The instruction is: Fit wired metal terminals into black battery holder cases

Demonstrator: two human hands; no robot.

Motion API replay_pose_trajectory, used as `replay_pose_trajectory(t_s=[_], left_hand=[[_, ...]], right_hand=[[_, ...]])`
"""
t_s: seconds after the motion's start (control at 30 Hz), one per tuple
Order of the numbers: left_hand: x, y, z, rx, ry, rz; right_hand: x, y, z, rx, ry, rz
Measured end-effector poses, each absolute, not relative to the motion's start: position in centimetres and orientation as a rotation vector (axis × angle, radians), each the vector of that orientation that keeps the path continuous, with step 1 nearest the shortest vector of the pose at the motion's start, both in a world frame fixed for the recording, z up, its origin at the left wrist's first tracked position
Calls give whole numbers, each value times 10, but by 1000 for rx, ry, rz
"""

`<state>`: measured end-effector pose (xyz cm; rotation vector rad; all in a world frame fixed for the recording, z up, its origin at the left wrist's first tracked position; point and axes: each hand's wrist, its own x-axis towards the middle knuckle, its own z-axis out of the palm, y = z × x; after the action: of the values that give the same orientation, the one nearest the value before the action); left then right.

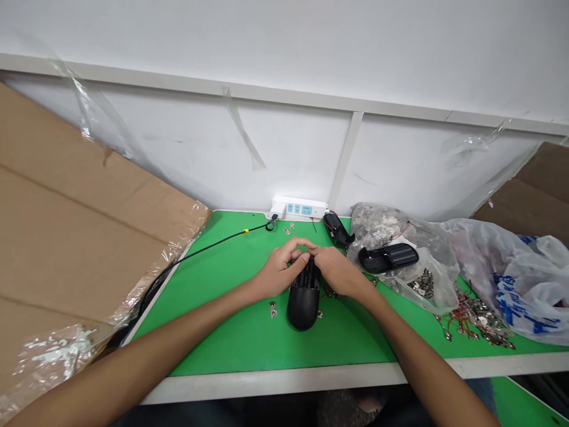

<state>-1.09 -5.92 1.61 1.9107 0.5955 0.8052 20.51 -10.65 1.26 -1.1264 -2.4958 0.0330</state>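
Note:
A black plastic housing (303,308) with a rounded near end and long slots, like a battery compartment, lies on the green tabletop in front of me. My left hand (284,267) wraps around its far left side, thumb across the slots. At the far right of the same housing, my right hand (332,267) presses with bent fingers; its fingertips are partly hidden, and any small part between them cannot be made out. Small metal contact pieces (272,309) lie on the table just left of the housing.
A white power strip (304,207) sits against the wall, a black cable (213,242) running left from it. Two more black housings (338,230) (389,257) lie to the right, one on a clear bag (377,222). Wired metal contacts (480,317) are heaped beside a printed bag (528,284). Cardboard (89,201) stands left.

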Motion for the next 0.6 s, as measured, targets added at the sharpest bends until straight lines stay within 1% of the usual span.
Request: replay_pose_trajectory(t_s=[0.4,0.6], left_hand=[[-12,-61,17,1933,580,800],[-10,-63,16,1792,563,827]], right_hand=[[201,-110,20,-1159,-2610,-140],[199,-111,23,-1143,-2586,-90]])
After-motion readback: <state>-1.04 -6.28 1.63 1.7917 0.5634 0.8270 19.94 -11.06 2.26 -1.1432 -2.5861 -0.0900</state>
